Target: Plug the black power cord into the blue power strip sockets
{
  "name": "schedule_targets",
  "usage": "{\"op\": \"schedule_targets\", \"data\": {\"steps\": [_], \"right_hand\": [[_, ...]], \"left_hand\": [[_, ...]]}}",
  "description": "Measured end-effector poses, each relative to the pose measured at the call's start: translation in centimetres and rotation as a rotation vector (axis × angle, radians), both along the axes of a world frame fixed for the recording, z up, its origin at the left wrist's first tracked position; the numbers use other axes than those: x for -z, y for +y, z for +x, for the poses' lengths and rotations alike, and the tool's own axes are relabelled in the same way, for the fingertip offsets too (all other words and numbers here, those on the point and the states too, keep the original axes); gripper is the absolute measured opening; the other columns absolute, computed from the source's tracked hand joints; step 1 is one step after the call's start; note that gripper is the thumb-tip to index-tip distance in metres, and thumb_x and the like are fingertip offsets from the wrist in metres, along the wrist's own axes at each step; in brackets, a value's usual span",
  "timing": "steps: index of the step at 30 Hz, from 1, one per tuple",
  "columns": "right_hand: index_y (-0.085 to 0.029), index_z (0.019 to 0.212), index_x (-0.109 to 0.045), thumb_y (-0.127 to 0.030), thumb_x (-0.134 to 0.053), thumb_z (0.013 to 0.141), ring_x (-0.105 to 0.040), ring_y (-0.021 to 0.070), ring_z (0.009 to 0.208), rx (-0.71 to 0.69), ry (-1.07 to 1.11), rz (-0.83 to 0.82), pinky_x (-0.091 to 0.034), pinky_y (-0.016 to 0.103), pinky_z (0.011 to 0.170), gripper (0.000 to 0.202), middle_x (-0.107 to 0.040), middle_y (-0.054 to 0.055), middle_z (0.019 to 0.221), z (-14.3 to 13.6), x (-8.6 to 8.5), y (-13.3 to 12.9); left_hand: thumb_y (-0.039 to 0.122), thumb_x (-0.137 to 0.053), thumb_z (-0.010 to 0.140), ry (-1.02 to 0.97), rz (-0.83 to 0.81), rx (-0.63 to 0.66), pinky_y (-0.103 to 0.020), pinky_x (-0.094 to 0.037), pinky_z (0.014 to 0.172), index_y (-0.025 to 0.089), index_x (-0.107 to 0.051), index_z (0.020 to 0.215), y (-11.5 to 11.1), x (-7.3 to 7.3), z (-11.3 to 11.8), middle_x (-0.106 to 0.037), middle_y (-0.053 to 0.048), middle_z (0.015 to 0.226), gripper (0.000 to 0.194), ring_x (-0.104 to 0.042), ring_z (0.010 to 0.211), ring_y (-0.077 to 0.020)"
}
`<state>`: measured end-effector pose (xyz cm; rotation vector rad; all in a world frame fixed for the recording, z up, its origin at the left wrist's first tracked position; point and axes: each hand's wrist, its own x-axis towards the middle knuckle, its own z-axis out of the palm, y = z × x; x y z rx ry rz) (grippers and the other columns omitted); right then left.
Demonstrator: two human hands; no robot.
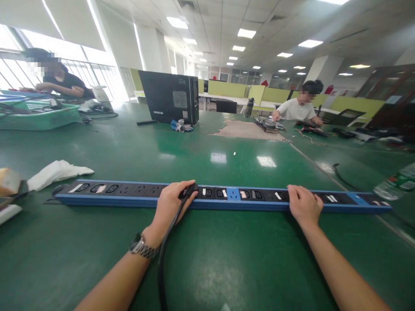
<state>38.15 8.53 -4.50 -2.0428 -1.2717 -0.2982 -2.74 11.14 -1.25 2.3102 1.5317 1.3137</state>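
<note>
A long blue and black power strip lies across the green table, its row of sockets facing up. My left hand, with a metal watch on the wrist, grips a black plug at a socket left of the strip's middle. From that plug a thick black cable runs down toward the near edge of the view. Farther right, my right hand is closed over the strip, with its fingers bent around the far and near edges.
White tissue lies at the left, a plastic bottle at the right. Farther back are a green basket, a black computer case and blue-grey gloves. Two people sit across the green table.
</note>
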Motion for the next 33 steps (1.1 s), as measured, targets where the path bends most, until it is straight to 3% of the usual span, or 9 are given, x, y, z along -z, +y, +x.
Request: {"op": "schedule_targets", "data": {"steps": [5, 8, 11, 14, 18, 20, 23, 28, 33], "right_hand": [[-0.022, 0.095, -0.071, -0.043, -0.037, 0.091, -0.053, 0.0229, 0.115, -0.014, -0.018, 0.012, -0.020, 0.045, 0.105, 0.040, -0.069, 0.006, 0.113, -0.1, 0.1, -0.1], [-0.022, 0.093, -0.071, -0.045, -0.038, 0.091, -0.054, 0.0224, 0.113, -0.005, -0.020, 0.025, -0.021, 0.044, 0.104, 0.040, -0.069, 0.006, 0.111, -0.3, 0.1, 0.0], [-0.022, 0.091, -0.070, -0.046, -0.036, 0.091, -0.054, 0.0226, 0.110, 0.007, -0.020, 0.035, -0.021, 0.044, 0.103, 0.042, -0.070, 0.006, 0.109, -0.5, -0.1, 0.1], [-0.022, 0.091, -0.070, -0.045, -0.036, 0.091, -0.054, 0.0232, 0.110, 0.001, -0.020, 0.033, -0.021, 0.044, 0.102, 0.042, -0.070, 0.006, 0.110, -0.6, -0.2, 0.0], [-0.022, 0.091, -0.070, -0.044, -0.037, 0.091, -0.054, 0.0229, 0.110, -0.004, -0.011, 0.035, -0.022, 0.043, 0.102, 0.040, -0.070, 0.006, 0.110, -0.6, -0.3, 0.0], [-0.022, 0.090, -0.070, -0.044, -0.037, 0.091, -0.054, 0.0226, 0.110, -0.003, -0.009, 0.040, -0.022, 0.043, 0.102, 0.040, -0.070, 0.005, 0.109, -0.6, -0.3, 0.0], [-0.023, 0.090, -0.071, -0.045, -0.037, 0.091, -0.054, 0.0225, 0.110, -0.008, -0.005, 0.040, -0.022, 0.043, 0.101, 0.040, -0.070, 0.005, 0.108, -0.6, -0.4, 0.0], [-0.023, 0.088, -0.070, -0.045, -0.039, 0.091, -0.055, 0.0220, 0.111, -0.012, 0.006, 0.038, -0.022, 0.042, 0.101, 0.038, -0.070, 0.004, 0.107, -0.6, -0.4, 0.0], [-0.023, 0.087, -0.070, -0.046, -0.039, 0.091, -0.054, 0.0218, 0.111, -0.011, -0.004, 0.046, -0.022, 0.041, 0.101, 0.039, -0.071, 0.004, 0.106, -0.5, -0.3, 0.0]], "left_hand": [[0.038, -0.063, 0.082, -0.013, 0.016, 0.070, -0.038, -0.052, 0.089, 0.024, -0.070, 0.103, 0.0, 0.1, 0.2, -0.074, -0.006, 0.100, 0.026, -0.066, 0.096, -0.0234], [0.041, -0.065, 0.082, -0.235, -0.011, -0.019, -0.036, -0.054, 0.085, 0.022, -0.069, 0.106, -0.5, -0.4, 1.2, -0.074, -0.005, 0.099, 0.031, -0.068, 0.091, -0.0212], [0.041, -0.065, 0.083, -0.358, -0.030, -0.015, -0.033, -0.054, 0.086, 0.021, -0.068, 0.110, -1.0, -1.0, 4.3, -0.074, -0.004, 0.103, 0.034, -0.069, 0.092, -0.0194], [0.038, -0.069, 0.080, -0.216, -0.071, 0.089, -0.033, -0.052, 0.088, 0.022, -0.070, 0.104, -1.2, -1.1, 8.4, -0.075, -0.004, 0.099, 0.029, -0.068, 0.091, -0.0198], [0.039, -0.067, 0.082, -0.066, -0.104, 0.031, -0.034, -0.052, 0.081, 0.023, -0.070, 0.105, -0.6, -0.7, 11.5, -0.074, -0.004, 0.093, 0.028, -0.067, 0.086, -0.0207], [0.038, -0.065, 0.083, -0.010, -0.075, 0.013, -0.033, -0.051, 0.081, 0.024, -0.070, 0.107, -0.3, -0.6, 11.8, -0.074, -0.005, 0.094, 0.028, -0.066, 0.088, -0.0209], [0.032, -0.064, 0.084, 0.075, -0.008, 0.089, -0.033, -0.049, 0.084, 0.025, -0.069, 0.107, -0.2, -0.7, 11.7, -0.073, -0.005, 0.097, 0.025, -0.065, 0.095, -0.0211], [0.040, -0.067, 0.081, 0.093, -0.088, 0.040, -0.033, -0.051, 0.077, 0.024, -0.071, 0.102, -0.4, -0.8, 11.2, -0.071, -0.005, 0.087, 0.026, -0.065, 0.083, -0.0213], [0.034, -0.066, 0.084, 0.116, -0.020, 0.130, -0.036, -0.049, 0.089, 0.024, -0.067, 0.108, -0.6, -0.4, 11.1, -0.072, -0.006, 0.102, 0.027, -0.064, 0.100, -0.0227]]}}
